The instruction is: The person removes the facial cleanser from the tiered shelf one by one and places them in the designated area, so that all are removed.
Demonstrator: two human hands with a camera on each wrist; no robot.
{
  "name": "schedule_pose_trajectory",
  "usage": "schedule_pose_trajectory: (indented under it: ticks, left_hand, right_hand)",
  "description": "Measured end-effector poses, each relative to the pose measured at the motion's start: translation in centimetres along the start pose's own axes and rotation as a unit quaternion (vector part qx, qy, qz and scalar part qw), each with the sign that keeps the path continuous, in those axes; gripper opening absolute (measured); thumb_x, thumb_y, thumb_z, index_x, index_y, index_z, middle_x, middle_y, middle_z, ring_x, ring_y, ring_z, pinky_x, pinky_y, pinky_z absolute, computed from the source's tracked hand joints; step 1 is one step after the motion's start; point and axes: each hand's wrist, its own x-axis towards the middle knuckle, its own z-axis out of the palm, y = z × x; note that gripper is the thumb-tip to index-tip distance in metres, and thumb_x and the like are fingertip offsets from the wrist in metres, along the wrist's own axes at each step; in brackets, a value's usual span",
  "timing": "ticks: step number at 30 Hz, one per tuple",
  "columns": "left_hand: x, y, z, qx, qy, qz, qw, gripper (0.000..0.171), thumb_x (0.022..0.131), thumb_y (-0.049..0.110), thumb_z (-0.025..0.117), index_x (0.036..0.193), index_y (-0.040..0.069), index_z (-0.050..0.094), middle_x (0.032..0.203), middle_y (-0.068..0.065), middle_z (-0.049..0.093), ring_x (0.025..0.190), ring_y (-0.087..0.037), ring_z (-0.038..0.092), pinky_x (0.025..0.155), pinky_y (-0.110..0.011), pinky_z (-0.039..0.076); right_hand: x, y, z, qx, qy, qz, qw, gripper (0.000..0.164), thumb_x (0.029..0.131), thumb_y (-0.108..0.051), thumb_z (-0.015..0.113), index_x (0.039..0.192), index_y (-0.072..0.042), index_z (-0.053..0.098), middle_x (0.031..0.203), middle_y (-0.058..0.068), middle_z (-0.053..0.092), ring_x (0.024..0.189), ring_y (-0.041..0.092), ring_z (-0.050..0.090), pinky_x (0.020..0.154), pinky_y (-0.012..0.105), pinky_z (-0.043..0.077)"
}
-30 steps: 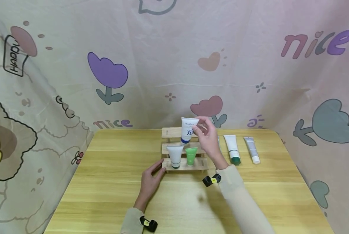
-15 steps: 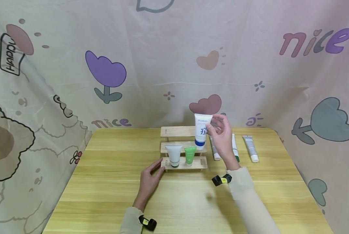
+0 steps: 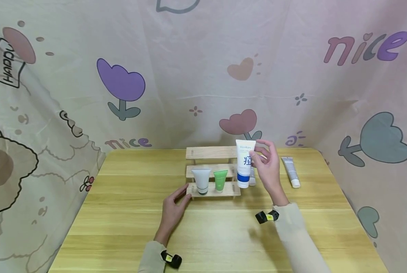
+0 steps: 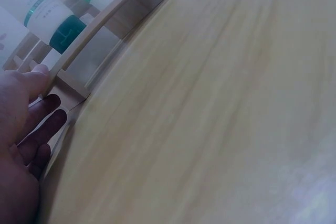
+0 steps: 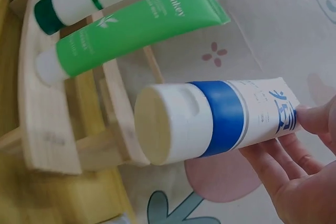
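Observation:
My right hand (image 3: 267,167) pinches a white squeeze tube (image 3: 243,167) with a blue band, holding it upright and cap down just off the rack's right end. In the right wrist view, thumb and fingers grip the tube's flat end. At the left end of a three-step wooden display rack (image 3: 211,152), my left hand (image 3: 172,212) holds the lowest step, thumb on top and fingertips at its side. On that step stand a white tube (image 3: 201,181) with a dark green cap and a small green tube (image 3: 220,180) with a white cap.
A grey tube (image 3: 290,171) with a white cap lies on the wooden table (image 3: 131,212), right of my right hand. Another greyish tube (image 3: 252,179) is mostly hidden behind the held one. A printed cloth (image 3: 176,76) hangs behind the table.
My right hand has carried the blue-banded tube rightward from over the rack's middle step, then lower, past the right end. The left hand stays on the rack.

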Motion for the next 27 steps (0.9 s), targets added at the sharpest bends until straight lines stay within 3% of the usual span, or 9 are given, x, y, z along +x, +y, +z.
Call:
schedule_pose_trajectory:
  ticks: [12,27]
  left_hand:
    - [0.0,0.2,-0.1,-0.003,-0.003,-0.005,1.0,0.039,0.095,0.022,0.077,0.133,0.017,0.071,0.131,0.0,0.07,0.12,-0.02,0.066,0.107,-0.037,0.049]
    - [0.1,-0.1,-0.2,-0.003,-0.012,-0.019,0.9997,0.04,0.095,0.025,0.076,0.134,0.018,0.07,0.132,0.003,0.068,0.121,-0.014,0.065,0.109,-0.034,0.048]
  right_hand:
    - [-1.7,1.4,-1.9,-0.035,0.018,0.046,0.998,0.032,0.101,-0.003,0.064,0.132,0.0,0.062,0.117,0.026,0.065,0.086,0.015,0.071,0.062,0.028,0.063]
    - [-3.7,2.7,-3.6,-0.053,0.015,0.084,0.995,0.033,0.102,-0.009,0.065,0.134,-0.004,0.062,0.116,0.023,0.065,0.087,0.014,0.07,0.064,0.028,0.063]
